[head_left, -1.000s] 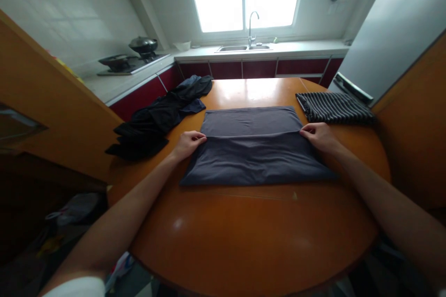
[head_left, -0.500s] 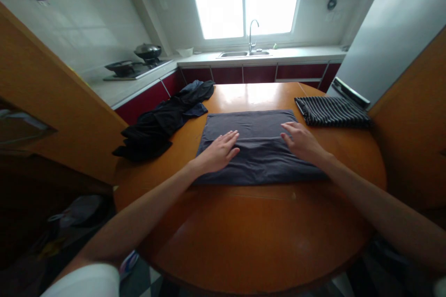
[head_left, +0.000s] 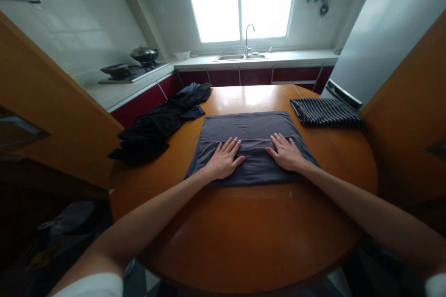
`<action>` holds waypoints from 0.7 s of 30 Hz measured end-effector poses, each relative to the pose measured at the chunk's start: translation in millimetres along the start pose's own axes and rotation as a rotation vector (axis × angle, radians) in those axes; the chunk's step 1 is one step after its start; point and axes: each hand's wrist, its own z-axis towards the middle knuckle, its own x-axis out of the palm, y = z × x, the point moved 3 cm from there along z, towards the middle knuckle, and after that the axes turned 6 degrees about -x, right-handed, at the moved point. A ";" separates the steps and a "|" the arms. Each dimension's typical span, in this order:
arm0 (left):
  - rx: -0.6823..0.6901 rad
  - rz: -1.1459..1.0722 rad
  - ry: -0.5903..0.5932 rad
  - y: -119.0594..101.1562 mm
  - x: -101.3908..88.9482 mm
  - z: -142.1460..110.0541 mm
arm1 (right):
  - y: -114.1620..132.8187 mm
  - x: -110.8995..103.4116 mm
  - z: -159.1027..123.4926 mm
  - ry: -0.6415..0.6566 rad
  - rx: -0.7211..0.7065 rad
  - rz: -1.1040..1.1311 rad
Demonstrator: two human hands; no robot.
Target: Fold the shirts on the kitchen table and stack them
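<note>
A dark grey garment (head_left: 249,127) lies folded flat in the middle of a round orange wooden table (head_left: 244,227). My left hand (head_left: 225,160) rests palm down on the garment's near half, fingers stretched out and holding nothing. My right hand (head_left: 285,152) lies flat beside it on the same cloth, fingers also spread. The two hands are a short gap apart near the fold line.
A heap of black clothes (head_left: 158,123) hangs over the table's left edge. A folded black-and-white striped garment (head_left: 325,112) lies at the back right. Behind are a counter with a sink (head_left: 239,57), a stove with pans (head_left: 130,67) and a window.
My hands let go of the fold's outer ends, moved inward to the middle of the grey garment and slid toward me, now lying flat on it.
</note>
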 end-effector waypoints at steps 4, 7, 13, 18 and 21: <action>-0.118 0.006 0.005 42.7 -6.5 -13.0 | -38.0 -5.6 -5.9 -0.016 0.107 -0.018; -0.193 -0.008 0.023 76.6 -9.4 -20.6 | -58.9 -6.8 -8.6 -0.048 0.180 -0.002; -0.248 -0.085 -0.061 100.2 -29.4 -37.6 | -66.9 -24.6 -25.5 -0.272 0.137 0.038; 0.194 -0.146 -0.016 69.6 -61.0 -100.7 | -51.5 -39.8 -89.5 -0.312 -0.409 0.100; 0.287 -0.093 0.043 60.6 -63.0 -134.9 | -53.8 -37.0 -126.2 -0.223 -0.541 0.089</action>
